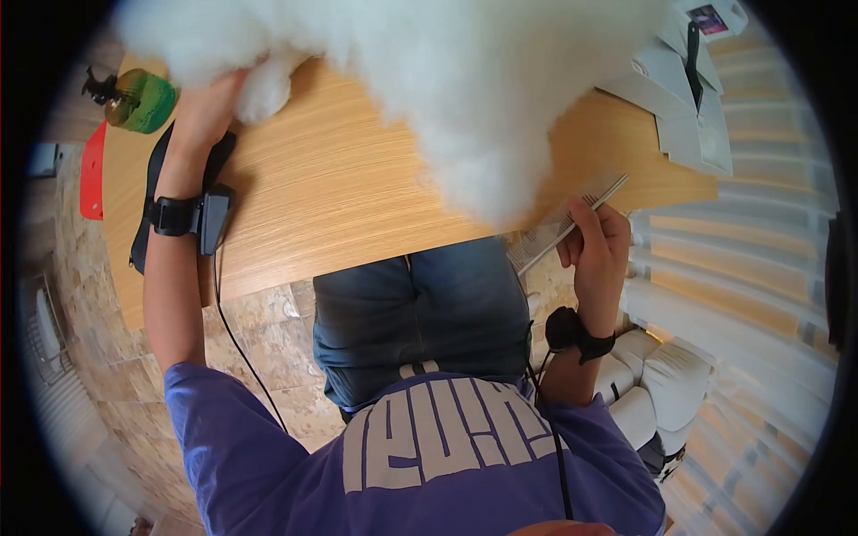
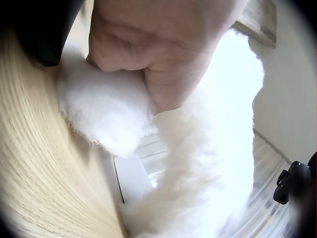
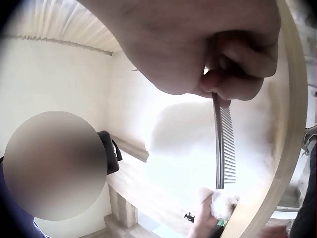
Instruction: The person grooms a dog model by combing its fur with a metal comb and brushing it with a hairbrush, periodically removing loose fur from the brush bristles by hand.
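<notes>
A large mass of white fluffy fibre (image 1: 483,98) spreads over the far part of the wooden table and hangs toward its near edge. My left hand (image 1: 207,112) is at the far left, and the left wrist view shows its fingers (image 2: 124,47) curled into a tuft of the fluff (image 2: 111,109). At the table's right front edge, my right hand (image 1: 601,255) pinches a metal comb (image 1: 556,240) near one end. The comb (image 3: 218,148) points away from the right hand (image 3: 203,44), its teeth showing, with white fluff behind it.
A green pump bottle (image 1: 147,101) stands at the far left, near a red object (image 1: 92,174). A black case (image 1: 140,239) lies under the left wrist. White boxes (image 1: 706,138) and a black-handled tool (image 1: 693,67) occupy the far right. The table's near edge borders the person's lap.
</notes>
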`<move>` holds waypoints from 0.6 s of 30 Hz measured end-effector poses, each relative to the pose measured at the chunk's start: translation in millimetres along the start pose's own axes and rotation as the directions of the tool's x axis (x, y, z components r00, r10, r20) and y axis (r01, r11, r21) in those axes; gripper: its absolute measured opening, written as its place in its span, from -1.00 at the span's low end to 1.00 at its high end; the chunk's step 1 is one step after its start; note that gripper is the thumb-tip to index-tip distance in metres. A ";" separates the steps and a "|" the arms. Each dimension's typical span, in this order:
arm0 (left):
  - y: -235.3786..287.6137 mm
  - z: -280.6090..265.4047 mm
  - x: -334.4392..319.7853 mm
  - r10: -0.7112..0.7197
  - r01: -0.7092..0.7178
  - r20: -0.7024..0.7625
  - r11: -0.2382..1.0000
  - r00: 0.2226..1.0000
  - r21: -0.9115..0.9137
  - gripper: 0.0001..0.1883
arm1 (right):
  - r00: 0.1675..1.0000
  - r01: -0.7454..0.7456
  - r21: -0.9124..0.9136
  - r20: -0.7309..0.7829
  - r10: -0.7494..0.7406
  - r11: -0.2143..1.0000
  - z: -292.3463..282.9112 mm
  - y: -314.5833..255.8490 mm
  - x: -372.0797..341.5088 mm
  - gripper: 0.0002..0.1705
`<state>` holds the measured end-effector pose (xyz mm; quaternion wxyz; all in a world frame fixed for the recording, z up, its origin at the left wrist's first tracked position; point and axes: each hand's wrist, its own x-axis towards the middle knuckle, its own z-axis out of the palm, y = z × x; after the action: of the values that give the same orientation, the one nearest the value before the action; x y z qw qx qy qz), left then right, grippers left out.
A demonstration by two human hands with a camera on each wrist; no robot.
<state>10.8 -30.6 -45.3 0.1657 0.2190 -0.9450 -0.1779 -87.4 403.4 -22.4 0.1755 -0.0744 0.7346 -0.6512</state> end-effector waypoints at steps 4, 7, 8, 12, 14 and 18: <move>-26.0 9.8 4.9 0.088 -0.087 -0.013 0.994 0.996 0.067 -0.42 | 0.998 0.061 0.122 0.019 -0.064 0.991 -3.1 0.8 -1.9 -0.60; -20.2 6.1 3.0 0.049 -0.050 0.012 0.992 0.999 0.112 -0.41 | 0.998 0.047 0.169 0.022 -0.051 0.984 2.1 -3.8 -5.9 -0.57; -15.9 4.0 2.0 0.075 -0.078 0.027 0.984 0.997 0.157 -0.41 | 0.998 0.045 0.166 0.027 -0.050 0.985 6.0 -7.9 -7.2 -0.57; -1.5 -2.8 0.2 0.060 -0.067 0.045 0.985 0.997 0.160 -0.40 | 0.996 0.060 0.163 0.049 -0.069 0.985 18.9 -18.7 -9.1 -0.57; -0.3 -1.3 0.1 0.043 -0.046 0.033 0.991 0.999 0.124 -0.39 | 0.994 0.062 0.204 0.079 -0.080 0.977 25.2 -22.1 -9.9 -0.60; -1.0 -0.1 -0.4 0.068 -0.068 -0.005 0.998 0.998 0.012 -0.41 | 0.976 0.115 0.186 0.162 -0.146 0.976 42.0 -33.4 -19.1 -0.56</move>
<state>11.6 -31.3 -45.7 0.1730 0.1880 -0.9524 -0.1661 -58.8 366.0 9.6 0.2019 -0.1640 0.6495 -0.7145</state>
